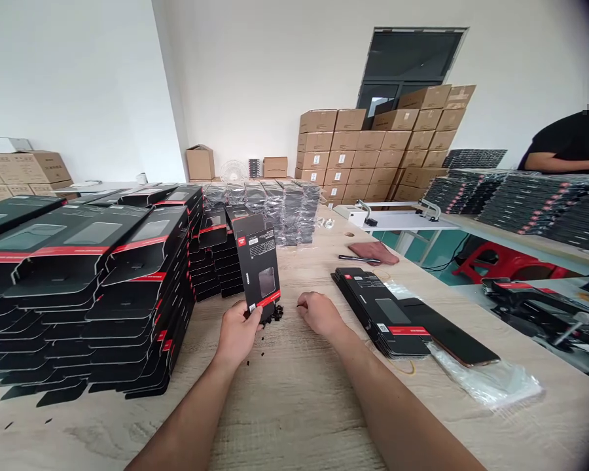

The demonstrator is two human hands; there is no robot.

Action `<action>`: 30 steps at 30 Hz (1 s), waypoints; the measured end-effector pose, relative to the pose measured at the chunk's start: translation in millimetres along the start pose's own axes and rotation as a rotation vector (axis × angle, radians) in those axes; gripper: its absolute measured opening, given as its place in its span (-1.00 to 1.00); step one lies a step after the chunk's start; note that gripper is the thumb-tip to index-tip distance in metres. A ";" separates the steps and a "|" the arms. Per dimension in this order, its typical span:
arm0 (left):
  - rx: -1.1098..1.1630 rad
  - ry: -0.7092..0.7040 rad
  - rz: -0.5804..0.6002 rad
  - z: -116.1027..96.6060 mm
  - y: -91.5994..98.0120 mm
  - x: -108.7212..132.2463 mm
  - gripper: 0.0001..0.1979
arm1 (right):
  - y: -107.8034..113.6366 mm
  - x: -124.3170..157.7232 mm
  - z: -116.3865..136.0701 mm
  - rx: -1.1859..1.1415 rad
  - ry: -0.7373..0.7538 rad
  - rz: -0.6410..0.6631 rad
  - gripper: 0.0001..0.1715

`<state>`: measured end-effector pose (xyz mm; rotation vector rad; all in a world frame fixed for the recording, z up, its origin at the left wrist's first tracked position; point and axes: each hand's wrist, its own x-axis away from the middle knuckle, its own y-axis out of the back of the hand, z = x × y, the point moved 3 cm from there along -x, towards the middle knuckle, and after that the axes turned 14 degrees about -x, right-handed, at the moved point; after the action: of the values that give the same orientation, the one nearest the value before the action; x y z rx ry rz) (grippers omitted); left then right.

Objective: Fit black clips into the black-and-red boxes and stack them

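Observation:
My left hand (239,332) grips the lower end of a flat black package box with a red stripe (258,265), held upright above the wooden table (294,399). My right hand (318,313) rests on the table just to the right, fingers curled in a pinch near a small pile of tiny black pieces (277,313); what it pinches is too small to name. To the right lies a short stack of the same black boxes (379,314), with a dark phone-like slab (451,337) on a clear plastic bag (488,379).
Tall stacks of unfolded black boxes (93,288) fill the left side. Wrapped bundles (269,206) stand further back. Cardboard cartons (373,154) are piled at the wall. A person in a black shirt (567,144) sits at the right, behind more black stacks (525,199).

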<state>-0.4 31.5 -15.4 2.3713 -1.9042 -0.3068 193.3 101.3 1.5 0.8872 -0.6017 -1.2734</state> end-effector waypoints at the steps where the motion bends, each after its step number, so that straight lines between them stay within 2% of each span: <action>1: 0.003 -0.005 -0.013 0.4 0.6 -0.5 -0.71 | 0.3 0.6 0.5 0.019 -0.005 -0.013 -0.83; 5: 0.042 -0.004 -0.044 2.5 1.5 -3.0 -0.66 | -2.6 7.3 12.0 0.067 0.013 -0.060 -0.80; 9: 0.086 -0.017 -0.039 5.4 0.0 -6.0 -0.65 | -12.9 19.7 42.0 -0.068 0.160 -0.077 -0.75; 12: 0.014 -0.047 -0.045 5.6 -1.3 -5.6 -0.67 | -20.5 26.4 64.4 -0.192 0.307 -0.025 -0.80; 15: -0.103 -0.112 -0.046 1.9 -3.7 -1.5 -0.67 | -22.6 27.5 73.1 -0.171 0.332 -0.007 -0.83; 19: -0.097 -0.149 -0.031 -1.0 -8.0 3.7 -0.67 | -22.8 29.7 71.9 -0.115 0.299 -0.062 -0.84; 23: 0.032 -0.048 0.035 4.1 -11.8 2.1 -0.63 | -26.2 32.3 69.3 -0.336 0.336 -0.030 -0.81; 25: 0.065 -0.019 0.062 3.9 -12.7 1.4 -0.59 | -22.9 28.4 63.9 -0.457 0.333 -0.029 -0.86; 26: 0.082 -0.005 0.080 2.5 -13.1 1.7 -0.58 | -18.8 24.9 59.0 -0.496 0.304 -0.074 -0.89; 28: 0.085 -0.011 0.119 -3.7 -13.3 4.1 -0.61 | -8.1 17.1 46.4 -0.574 0.218 -0.216 -0.80; 29: 0.074 -0.032 0.135 -8.4 -12.7 6.0 -0.65 | -3.8 14.0 40.8 -0.638 0.190 -0.255 -0.74; 30: 0.065 -0.051 0.152 -13.5 -11.5 8.3 -0.69 | -1.8 11.7 36.9 -0.727 0.179 -0.235 -0.69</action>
<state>15.1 25.2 -5.2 2.2617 -2.1341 -0.3009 165.1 81.4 19.2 0.4547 0.1269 -1.4588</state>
